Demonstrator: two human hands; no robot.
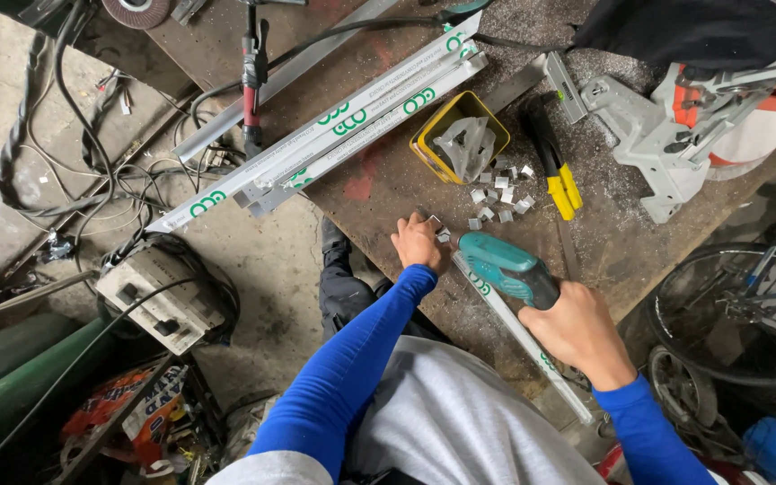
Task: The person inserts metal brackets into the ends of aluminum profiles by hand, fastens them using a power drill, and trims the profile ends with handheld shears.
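A teal, pistol-shaped power tool (507,268) lies angled over a long, thin white metal strip (523,337) running diagonally across the rusty brown table's near edge. Small silvery cut metal pieces (498,196) lie scattered just beyond.

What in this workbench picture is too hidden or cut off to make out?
Head view:
- Working end of the teal power tool: covered by the left hand.
- Right hand grip: fingers wrap out of sight.
- Contents of the yellow tin: too small.
- Bicycle wheel: cut by the right edge.

Orange-white printed bag (127,409) lower left, under green pipe (11,395).
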